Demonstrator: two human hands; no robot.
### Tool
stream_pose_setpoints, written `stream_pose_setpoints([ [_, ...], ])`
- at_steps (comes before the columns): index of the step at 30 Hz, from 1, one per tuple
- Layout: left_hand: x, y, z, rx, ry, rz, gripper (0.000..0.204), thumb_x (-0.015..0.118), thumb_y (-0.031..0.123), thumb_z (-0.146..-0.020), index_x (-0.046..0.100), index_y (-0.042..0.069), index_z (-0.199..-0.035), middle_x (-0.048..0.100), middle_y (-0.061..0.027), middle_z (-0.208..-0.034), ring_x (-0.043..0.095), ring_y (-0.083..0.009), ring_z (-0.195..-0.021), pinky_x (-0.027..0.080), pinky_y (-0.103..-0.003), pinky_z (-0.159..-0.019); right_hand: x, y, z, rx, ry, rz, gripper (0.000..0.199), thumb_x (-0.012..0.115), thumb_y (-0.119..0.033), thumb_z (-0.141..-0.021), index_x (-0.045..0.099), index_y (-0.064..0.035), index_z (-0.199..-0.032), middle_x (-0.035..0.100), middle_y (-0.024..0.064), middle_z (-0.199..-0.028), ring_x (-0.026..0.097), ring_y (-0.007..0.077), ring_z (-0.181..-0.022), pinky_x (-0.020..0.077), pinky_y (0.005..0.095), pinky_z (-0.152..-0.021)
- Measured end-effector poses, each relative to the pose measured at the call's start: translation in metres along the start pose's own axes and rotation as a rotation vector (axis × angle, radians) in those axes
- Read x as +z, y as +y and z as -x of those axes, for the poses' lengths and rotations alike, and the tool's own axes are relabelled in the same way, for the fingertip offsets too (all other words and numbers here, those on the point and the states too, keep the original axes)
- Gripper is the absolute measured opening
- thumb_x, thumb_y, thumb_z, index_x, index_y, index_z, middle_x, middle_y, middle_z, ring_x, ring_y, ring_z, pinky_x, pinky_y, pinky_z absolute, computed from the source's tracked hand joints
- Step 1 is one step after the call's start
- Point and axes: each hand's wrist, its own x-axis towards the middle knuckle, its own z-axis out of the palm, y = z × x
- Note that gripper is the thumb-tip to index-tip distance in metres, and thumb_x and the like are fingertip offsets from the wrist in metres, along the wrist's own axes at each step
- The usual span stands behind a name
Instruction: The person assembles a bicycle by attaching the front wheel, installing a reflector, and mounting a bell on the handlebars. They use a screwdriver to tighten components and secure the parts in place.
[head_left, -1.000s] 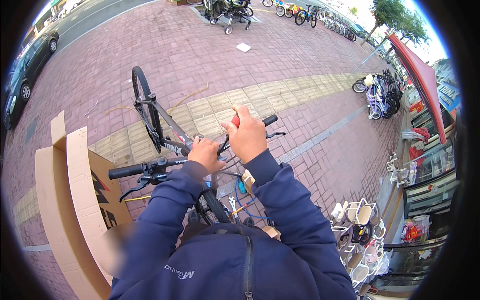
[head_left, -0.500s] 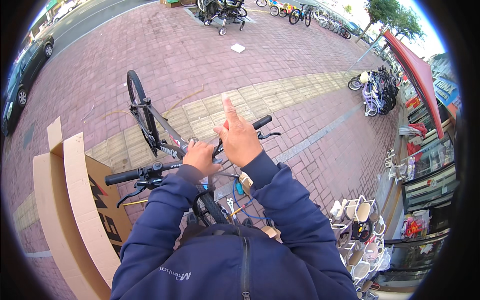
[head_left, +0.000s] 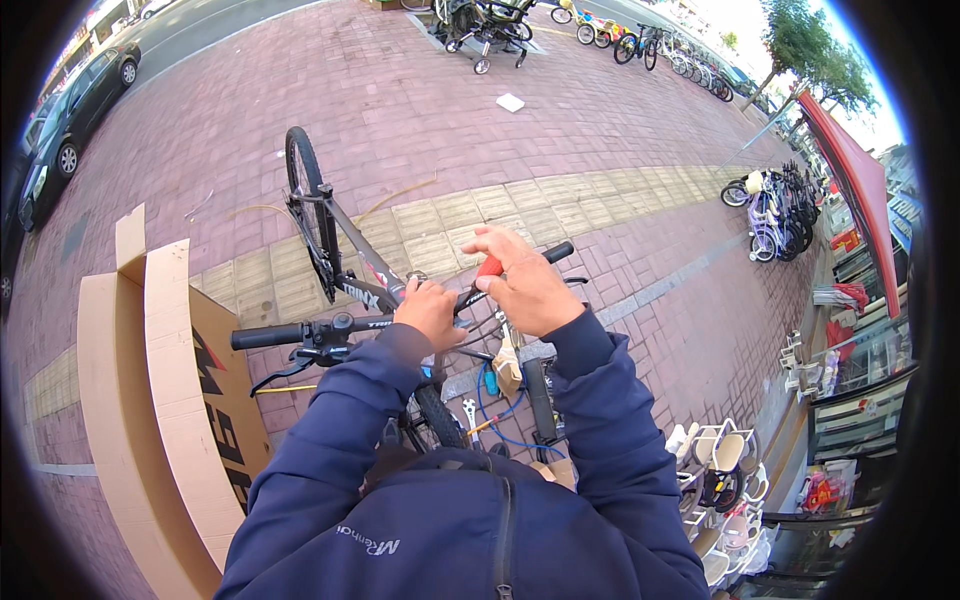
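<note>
In front of me stands a dark bicycle [head_left: 375,272] with its handlebar [head_left: 375,322] crossing below my hands. My left hand [head_left: 432,312] is closed around the middle of the handlebar, near the stem; what lies under its fingers is partly hidden. Just to the right, my right hand [head_left: 530,285] curls round a red-handled tool [head_left: 489,268], with thumb and palm against it and the fingertips raised. The tool's working end is out of sight. A black grip [head_left: 265,336] and brake lever [head_left: 285,372] stick out on the left, and another grip [head_left: 558,253] on the right.
A tall opened cardboard box [head_left: 165,350] stands at the left. A wrench [head_left: 471,412] and a blue hose [head_left: 490,405] lie by the front wheel [head_left: 435,412]. Small child seats [head_left: 725,470] crowd the lower right, and parked bikes [head_left: 775,215] stand farther off.
My right index finger has come down from pointing up, and the red handle now shows in that hand. My left hand stays at the handlebar. The whole view has shifted slightly.
</note>
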Motion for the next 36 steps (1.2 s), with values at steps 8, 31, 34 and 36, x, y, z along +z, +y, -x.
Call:
stream_pose_setpoints([
  [8, 0.001, 0.002, -0.001, -0.004, 0.048, 0.026, 0.041, 0.079, 0.035, -0.071, 0.069, 0.003, -0.094, 0.069, -0.0154, -0.097, 0.061, -0.0318, -0.11, 0.034, -0.052, -0.112, 0.027, -0.011, 0.011, 0.291, 0.258, 0.032, 0.041, 0.072, -0.009, -0.089, 0.057, -0.0082, -0.127, 0.069, 0.0134, -0.092, 0.068, 0.0336, -0.082, 0.0533, 0.0431, -0.072],
  [31, 0.006, 0.002, -0.002, -0.031, 0.039, 0.029, 0.043, 0.079, 0.038, -0.07, 0.07, 0.004, -0.095, 0.069, -0.0163, -0.1, 0.061, -0.0322, -0.111, 0.034, -0.052, -0.112, 0.027, -0.015, 0.015, 0.33, 0.297, 0.151, 0.041, 0.071, -0.007, -0.089, 0.057, -0.0059, -0.127, 0.072, 0.0165, -0.092, 0.073, 0.0324, -0.082, 0.0568, 0.0396, -0.072],
  [34, 0.004, 0.003, -0.004, -0.034, 0.048, 0.019, 0.042, 0.079, 0.037, -0.069, 0.072, 0.004, -0.094, 0.07, -0.0157, -0.099, 0.061, -0.0315, -0.111, 0.034, -0.052, -0.112, 0.025, -0.014, 0.01, 0.266, 0.205, 0.036, 0.042, 0.069, -0.006, -0.089, 0.056, -0.005, -0.13, 0.072, 0.0139, -0.098, 0.072, 0.0305, -0.086, 0.0567, 0.0383, -0.077],
  [36, 0.003, 0.003, -0.006, -0.039, 0.037, 0.011, 0.042, 0.079, 0.037, -0.069, 0.072, 0.004, -0.094, 0.07, -0.0152, -0.099, 0.062, -0.0311, -0.111, 0.034, -0.052, -0.112, 0.01, -0.003, 0.008, 0.174, 0.037, -0.133, 0.042, 0.067, -0.003, -0.09, 0.055, -0.0041, -0.13, 0.071, 0.0101, -0.105, 0.072, 0.0273, -0.09, 0.0569, 0.0366, -0.083],
])
